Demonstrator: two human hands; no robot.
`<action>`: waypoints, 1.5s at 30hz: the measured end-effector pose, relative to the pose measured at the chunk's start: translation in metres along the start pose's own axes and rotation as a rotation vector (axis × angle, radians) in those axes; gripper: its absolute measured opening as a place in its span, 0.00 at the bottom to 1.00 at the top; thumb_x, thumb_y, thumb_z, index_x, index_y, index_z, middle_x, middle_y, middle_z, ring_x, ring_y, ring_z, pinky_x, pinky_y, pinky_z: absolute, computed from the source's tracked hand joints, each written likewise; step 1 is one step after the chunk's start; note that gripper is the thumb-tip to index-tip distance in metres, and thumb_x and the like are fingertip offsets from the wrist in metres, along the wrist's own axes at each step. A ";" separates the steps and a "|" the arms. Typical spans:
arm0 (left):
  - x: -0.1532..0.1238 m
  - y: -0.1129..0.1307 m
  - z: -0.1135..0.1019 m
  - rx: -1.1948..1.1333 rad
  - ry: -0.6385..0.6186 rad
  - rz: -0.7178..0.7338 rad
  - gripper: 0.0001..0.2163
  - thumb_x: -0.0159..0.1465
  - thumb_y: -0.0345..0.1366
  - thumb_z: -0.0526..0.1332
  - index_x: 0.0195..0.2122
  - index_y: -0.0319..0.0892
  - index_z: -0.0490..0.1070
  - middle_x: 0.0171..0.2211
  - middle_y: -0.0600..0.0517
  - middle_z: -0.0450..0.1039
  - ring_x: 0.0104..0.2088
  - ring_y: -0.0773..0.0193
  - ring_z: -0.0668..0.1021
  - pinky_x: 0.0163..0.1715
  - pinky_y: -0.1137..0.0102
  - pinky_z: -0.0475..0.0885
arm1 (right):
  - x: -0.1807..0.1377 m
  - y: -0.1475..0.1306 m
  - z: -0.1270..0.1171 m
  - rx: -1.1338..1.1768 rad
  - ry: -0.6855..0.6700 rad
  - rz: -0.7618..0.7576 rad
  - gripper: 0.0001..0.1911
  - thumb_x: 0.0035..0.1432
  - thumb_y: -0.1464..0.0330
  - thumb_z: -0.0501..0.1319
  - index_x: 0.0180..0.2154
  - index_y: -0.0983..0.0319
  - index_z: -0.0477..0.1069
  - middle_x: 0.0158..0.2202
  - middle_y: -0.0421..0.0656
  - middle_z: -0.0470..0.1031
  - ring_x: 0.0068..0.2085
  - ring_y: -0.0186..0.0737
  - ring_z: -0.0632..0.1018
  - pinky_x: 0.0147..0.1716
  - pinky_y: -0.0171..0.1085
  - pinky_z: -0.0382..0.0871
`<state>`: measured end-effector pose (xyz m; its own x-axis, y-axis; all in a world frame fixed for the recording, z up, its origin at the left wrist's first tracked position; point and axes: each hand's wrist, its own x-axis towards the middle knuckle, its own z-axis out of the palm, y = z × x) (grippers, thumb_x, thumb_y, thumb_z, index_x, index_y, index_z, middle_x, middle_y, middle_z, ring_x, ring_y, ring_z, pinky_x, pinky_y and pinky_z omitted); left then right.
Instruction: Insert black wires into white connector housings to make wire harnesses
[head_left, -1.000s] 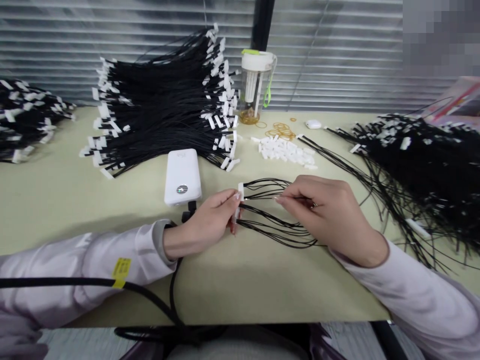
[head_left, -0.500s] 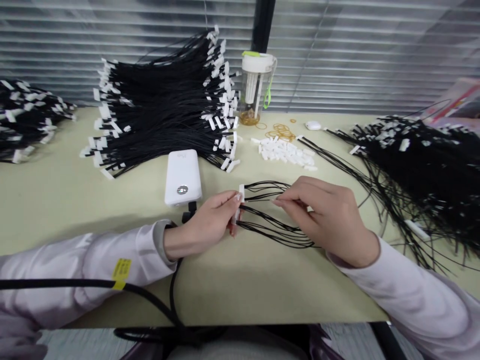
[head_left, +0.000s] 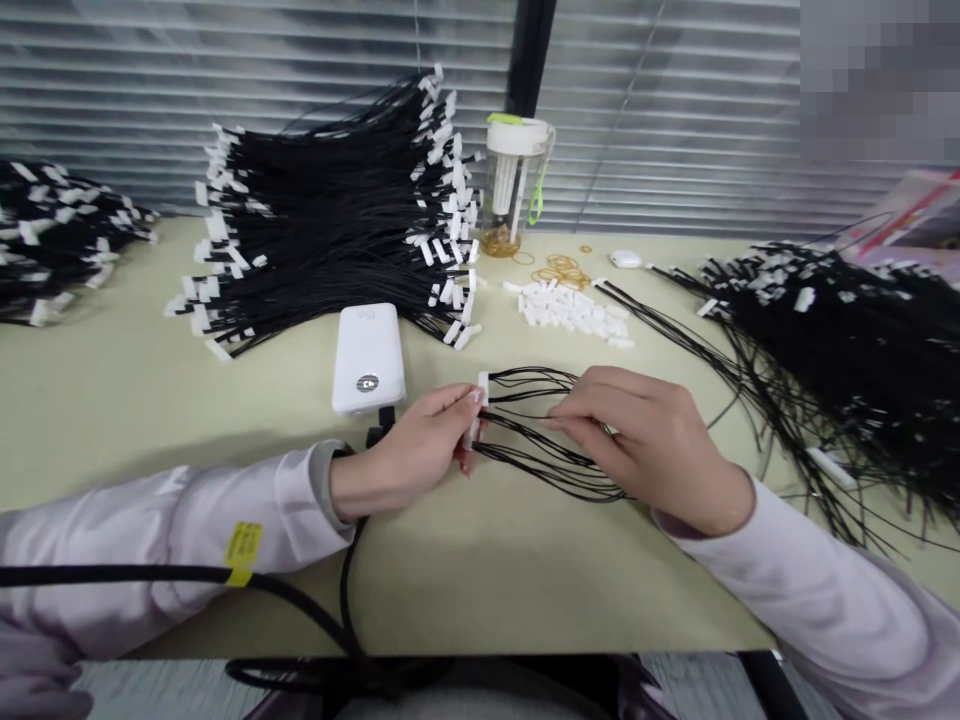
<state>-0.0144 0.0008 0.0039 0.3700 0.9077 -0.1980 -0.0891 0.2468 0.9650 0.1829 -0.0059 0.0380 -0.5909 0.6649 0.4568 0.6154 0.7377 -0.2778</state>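
Note:
My left hand (head_left: 420, 450) is closed in a pinch on a small row of white connectors (head_left: 477, 412) at the ends of several thin black wires (head_left: 547, 460). These wires fan out to the right across the table. My right hand (head_left: 637, 430) rests on them, fingers curled and pinching one wire just right of the connectors. Both hands lie near the middle of the pale green table (head_left: 150, 400).
A white power bank (head_left: 367, 357) lies left of my hands, its black cable running off the near edge. Big stacks of black wires with white ends (head_left: 330, 230) fill the back; another wire heap (head_left: 847, 350) sits right. Loose white connectors (head_left: 574, 305), rubber bands (head_left: 562, 266) and a clear bottle (head_left: 512, 180) stand behind.
My right hand slid slightly left along the wires toward the connectors. My left hand stayed in place, still pinching the connector ends.

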 end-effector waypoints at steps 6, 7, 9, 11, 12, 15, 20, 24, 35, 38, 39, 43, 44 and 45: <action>-0.001 0.002 0.001 0.047 -0.015 0.001 0.12 0.61 0.39 0.51 0.22 0.40 0.59 0.18 0.58 0.57 0.15 0.75 0.62 0.15 0.77 0.60 | 0.001 0.002 0.009 -0.069 -0.075 0.017 0.09 0.58 0.69 0.51 0.32 0.62 0.69 0.28 0.42 0.68 0.31 0.33 0.69 0.30 0.33 0.63; -0.001 0.001 0.001 0.067 -0.023 0.001 0.12 0.61 0.39 0.51 0.23 0.40 0.60 0.18 0.58 0.57 0.16 0.75 0.63 0.15 0.77 0.61 | 0.001 0.001 0.011 -0.087 -0.085 0.019 0.10 0.59 0.68 0.51 0.33 0.62 0.70 0.29 0.42 0.69 0.31 0.33 0.69 0.31 0.33 0.63; -0.002 0.001 0.001 0.100 -0.029 0.002 0.11 0.60 0.40 0.52 0.24 0.40 0.61 0.19 0.58 0.58 0.16 0.75 0.63 0.16 0.77 0.62 | 0.002 -0.001 0.015 -0.124 -0.102 0.014 0.11 0.59 0.68 0.50 0.35 0.62 0.70 0.29 0.43 0.69 0.32 0.34 0.70 0.32 0.33 0.63; -0.002 0.000 0.001 0.119 -0.026 0.003 0.11 0.60 0.41 0.52 0.24 0.40 0.61 0.19 0.58 0.58 0.17 0.75 0.63 0.16 0.77 0.62 | 0.002 -0.003 0.019 -0.159 -0.102 0.005 0.12 0.60 0.67 0.49 0.35 0.62 0.71 0.29 0.43 0.70 0.33 0.34 0.70 0.33 0.33 0.63; -0.002 0.000 0.001 0.126 -0.026 0.003 0.11 0.60 0.41 0.52 0.24 0.40 0.60 0.19 0.58 0.58 0.17 0.75 0.62 0.16 0.77 0.62 | 0.001 -0.003 0.020 -0.173 -0.091 0.001 0.12 0.60 0.67 0.49 0.34 0.62 0.71 0.29 0.43 0.70 0.33 0.34 0.70 0.33 0.33 0.63; -0.001 0.000 0.001 0.145 -0.041 0.006 0.12 0.60 0.42 0.51 0.24 0.40 0.60 0.19 0.58 0.58 0.16 0.75 0.62 0.15 0.77 0.62 | 0.000 -0.003 0.023 -0.202 -0.014 -0.035 0.12 0.59 0.68 0.50 0.33 0.62 0.71 0.30 0.44 0.70 0.33 0.34 0.70 0.33 0.32 0.63; -0.001 0.003 0.000 0.199 -0.098 0.006 0.13 0.60 0.42 0.50 0.22 0.40 0.58 0.18 0.58 0.58 0.16 0.76 0.62 0.15 0.77 0.62 | -0.002 -0.002 0.025 -0.261 0.056 -0.115 0.09 0.57 0.71 0.53 0.32 0.62 0.71 0.28 0.41 0.70 0.30 0.33 0.70 0.30 0.32 0.62; -0.002 0.004 0.000 0.229 -0.106 0.003 0.13 0.61 0.41 0.49 0.23 0.40 0.58 0.18 0.59 0.58 0.14 0.76 0.62 0.14 0.77 0.61 | -0.001 -0.005 0.029 -0.323 0.028 -0.131 0.08 0.56 0.73 0.53 0.33 0.60 0.71 0.27 0.39 0.70 0.30 0.33 0.69 0.30 0.32 0.62; 0.003 0.006 0.004 -0.245 0.234 -0.058 0.08 0.61 0.36 0.51 0.26 0.40 0.59 0.20 0.58 0.59 0.16 0.75 0.64 0.18 0.75 0.65 | 0.003 0.010 -0.019 -0.319 -0.046 0.139 0.15 0.54 0.58 0.56 0.25 0.63 0.67 0.22 0.42 0.69 0.26 0.35 0.69 0.28 0.35 0.59; 0.003 0.010 0.006 -0.307 0.244 -0.066 0.08 0.62 0.33 0.50 0.25 0.40 0.59 0.20 0.58 0.60 0.18 0.74 0.65 0.20 0.75 0.66 | -0.001 0.010 -0.012 -0.313 -0.366 0.070 0.14 0.53 0.59 0.56 0.23 0.62 0.68 0.21 0.41 0.70 0.24 0.34 0.70 0.24 0.34 0.55; 0.003 0.011 0.006 -0.313 0.246 -0.066 0.08 0.62 0.33 0.50 0.25 0.40 0.59 0.20 0.57 0.60 0.18 0.74 0.65 0.21 0.75 0.66 | -0.002 0.009 -0.008 -0.345 -0.401 0.054 0.13 0.54 0.61 0.55 0.22 0.61 0.68 0.21 0.41 0.70 0.24 0.34 0.70 0.23 0.33 0.54; 0.003 0.011 0.007 -0.286 0.265 -0.060 0.09 0.62 0.32 0.51 0.24 0.39 0.59 0.20 0.58 0.61 0.18 0.74 0.66 0.21 0.75 0.65 | -0.005 0.013 -0.006 -0.514 -0.089 0.205 0.13 0.55 0.68 0.53 0.22 0.62 0.71 0.16 0.41 0.69 0.19 0.33 0.68 0.20 0.34 0.53; 0.003 0.010 0.007 -0.275 0.270 -0.058 0.09 0.62 0.33 0.51 0.24 0.40 0.59 0.20 0.58 0.61 0.18 0.74 0.66 0.21 0.76 0.65 | -0.005 0.016 -0.010 -0.509 0.108 0.261 0.11 0.54 0.68 0.54 0.24 0.62 0.72 0.16 0.40 0.69 0.19 0.33 0.69 0.20 0.33 0.55; 0.002 0.010 0.007 -0.263 0.274 -0.055 0.09 0.62 0.33 0.51 0.24 0.40 0.59 0.20 0.58 0.61 0.18 0.74 0.66 0.21 0.76 0.65 | -0.005 0.019 -0.014 -0.467 0.327 0.303 0.09 0.53 0.68 0.55 0.27 0.62 0.73 0.18 0.40 0.71 0.20 0.33 0.70 0.21 0.33 0.58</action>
<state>-0.0080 0.0032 0.0142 0.1232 0.9389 -0.3213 -0.3238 0.3441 0.8813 0.2054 0.0030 0.0424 -0.2112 0.7114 0.6703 0.9358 0.3452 -0.0717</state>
